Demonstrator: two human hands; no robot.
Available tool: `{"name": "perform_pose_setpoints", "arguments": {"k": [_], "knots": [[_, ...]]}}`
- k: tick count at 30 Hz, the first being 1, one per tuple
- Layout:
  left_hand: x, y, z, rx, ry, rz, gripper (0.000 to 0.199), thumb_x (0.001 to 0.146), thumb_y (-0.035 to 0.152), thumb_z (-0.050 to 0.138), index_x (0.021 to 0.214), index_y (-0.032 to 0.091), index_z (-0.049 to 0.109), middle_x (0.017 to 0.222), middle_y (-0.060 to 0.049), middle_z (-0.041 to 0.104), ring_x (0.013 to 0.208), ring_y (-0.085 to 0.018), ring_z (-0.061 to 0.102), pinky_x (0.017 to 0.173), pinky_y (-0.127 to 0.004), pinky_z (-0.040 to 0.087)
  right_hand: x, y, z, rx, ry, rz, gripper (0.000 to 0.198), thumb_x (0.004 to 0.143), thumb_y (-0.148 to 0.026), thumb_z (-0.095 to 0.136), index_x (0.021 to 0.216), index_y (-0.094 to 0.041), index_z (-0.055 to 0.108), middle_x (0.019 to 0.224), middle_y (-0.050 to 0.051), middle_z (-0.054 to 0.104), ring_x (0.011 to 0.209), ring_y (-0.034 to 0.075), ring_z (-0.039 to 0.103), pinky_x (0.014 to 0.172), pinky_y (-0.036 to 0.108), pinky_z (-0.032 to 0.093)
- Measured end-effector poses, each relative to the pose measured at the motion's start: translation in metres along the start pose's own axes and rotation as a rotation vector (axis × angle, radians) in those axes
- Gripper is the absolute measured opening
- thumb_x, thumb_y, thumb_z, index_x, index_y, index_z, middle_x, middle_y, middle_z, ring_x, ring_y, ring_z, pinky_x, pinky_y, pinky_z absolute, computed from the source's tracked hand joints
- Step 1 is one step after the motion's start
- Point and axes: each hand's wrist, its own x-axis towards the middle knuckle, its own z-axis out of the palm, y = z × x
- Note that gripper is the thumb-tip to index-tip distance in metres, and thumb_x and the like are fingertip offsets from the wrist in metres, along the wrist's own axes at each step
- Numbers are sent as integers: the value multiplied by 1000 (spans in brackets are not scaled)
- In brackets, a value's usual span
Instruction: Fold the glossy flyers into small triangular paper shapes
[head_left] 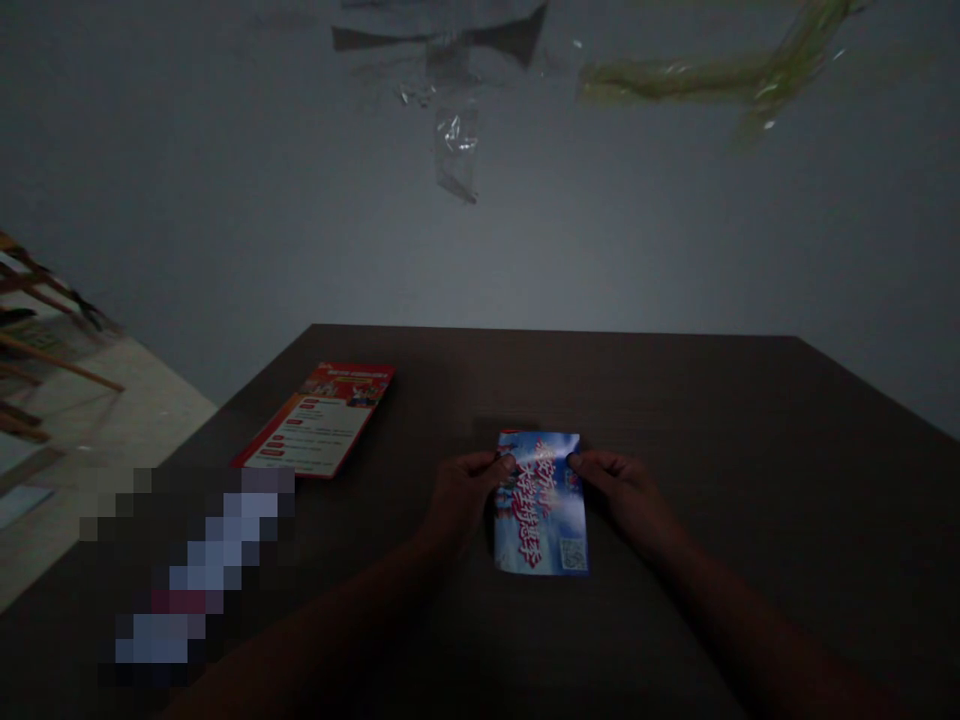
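The leaflet [541, 515] is lying between the two hands, over the middle part of the table [660, 385], and its long axis is running toward the far edge. The left hand [463, 497] and the right hand [634, 495] are both pinching it firmly at its opposite long sides, in the far half, so neither is being nearer. Whether it is touching the table, I cannot tell. A red flyer [322, 425] is resting near the left edge.

**The Light Was Dim**

The wall [525, 265] was palest around its middle, fading outward. Shadow blackened the near tabletop [472, 660]. Glints caught the clear tape [456, 135]; a sheen lay on the blue leaflet [551, 510]. Coarse pixels [221, 555] masked part of the lower left.
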Motion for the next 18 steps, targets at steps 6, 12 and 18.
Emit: {"name": "perform_pose_setpoints", "arguments": {"k": [6, 12, 18], "knots": [[4, -7, -3, -29, -13, 44, 42, 64, 51, 69, 70, 10, 67, 58, -3, 61, 48, -12, 53, 44, -22, 38, -3, -3, 3, 1, 14, 22, 27, 74, -42, 66, 66, -16, 66, 61, -1, 63, 53, 11, 52, 55, 25, 39], [5, -5, -6, 98, -19, 71, 40, 69, 51, 63, 63, 11, 63, 51, 1, 53, 44, -9, 46, 43, -20, 33, -2, -4, 3, -34, 27, 4, 30, 73, -45, 67, 66, -16, 64, 61, -1, 61, 52, 10, 50, 54, 25, 38], [13, 8, -11, 190, -3, 170, 32, 71, 44, 64, 71, 13, 68, 66, -2, 64, 58, -13, 55, 54, -22, 40, 0, 0, 0, -124, 11, -20, 34, 75, -48, 63, 65, -15, 59, 57, -2, 54, 50, 9, 44, 50, 24, 33]]}}
